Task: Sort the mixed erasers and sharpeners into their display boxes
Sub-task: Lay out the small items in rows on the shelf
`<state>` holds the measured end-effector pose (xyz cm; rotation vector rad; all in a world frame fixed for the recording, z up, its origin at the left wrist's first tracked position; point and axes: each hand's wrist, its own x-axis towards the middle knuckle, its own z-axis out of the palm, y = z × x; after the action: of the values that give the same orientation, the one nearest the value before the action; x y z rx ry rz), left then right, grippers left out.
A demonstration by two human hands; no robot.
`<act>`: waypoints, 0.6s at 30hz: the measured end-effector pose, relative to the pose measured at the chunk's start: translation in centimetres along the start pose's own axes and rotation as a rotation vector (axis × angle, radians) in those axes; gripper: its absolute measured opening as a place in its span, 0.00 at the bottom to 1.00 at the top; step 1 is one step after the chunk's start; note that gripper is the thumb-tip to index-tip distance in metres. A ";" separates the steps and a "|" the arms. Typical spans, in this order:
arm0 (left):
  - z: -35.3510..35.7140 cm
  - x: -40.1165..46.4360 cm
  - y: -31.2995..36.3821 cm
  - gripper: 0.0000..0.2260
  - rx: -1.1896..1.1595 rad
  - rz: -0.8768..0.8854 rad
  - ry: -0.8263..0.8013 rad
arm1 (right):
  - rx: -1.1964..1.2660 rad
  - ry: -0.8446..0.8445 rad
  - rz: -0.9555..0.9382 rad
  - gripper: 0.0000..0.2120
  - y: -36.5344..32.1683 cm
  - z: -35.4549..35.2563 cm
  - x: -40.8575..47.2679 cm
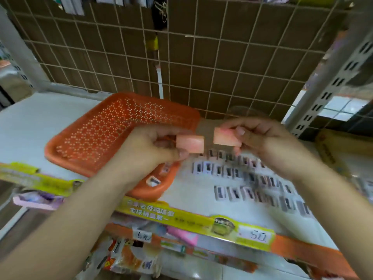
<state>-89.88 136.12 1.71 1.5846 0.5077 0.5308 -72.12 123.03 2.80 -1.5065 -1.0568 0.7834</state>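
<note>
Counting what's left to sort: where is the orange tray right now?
In the head view, the orange tray sits left of centre on the white shelf, partly behind the left hand, with rows of sharpeners to its right.

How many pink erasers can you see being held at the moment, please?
2. One pink eraser is pinched in the left hand; the other pink eraser is pinched in the right hand. Others may be hidden.

I see my left hand [147, 146] pinching a pink eraser [190, 144] mid-frame. My right hand [268, 142] pinches another pink eraser [224, 136]. Little sharpeners [252, 182] lie in rows at lower right.
</note>
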 end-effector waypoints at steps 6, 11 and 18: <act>7.5 -0.9 0.2 0.19 -0.072 -0.012 0.033 | 0.106 0.045 0.036 0.12 0.3 -5.7 -5.7; 13.4 -2.7 0.6 0.18 -0.114 0.023 0.000 | 0.267 0.052 0.048 0.09 1.5 -8.8 -10.2; 18.4 -5.0 0.6 0.18 -0.105 -0.035 -0.091 | 0.254 0.148 0.074 0.11 3.1 -10.1 -15.9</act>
<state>-82.59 118.49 0.92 1.4897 0.4313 0.4502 -68.54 104.39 0.81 -1.3684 -0.7652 0.8122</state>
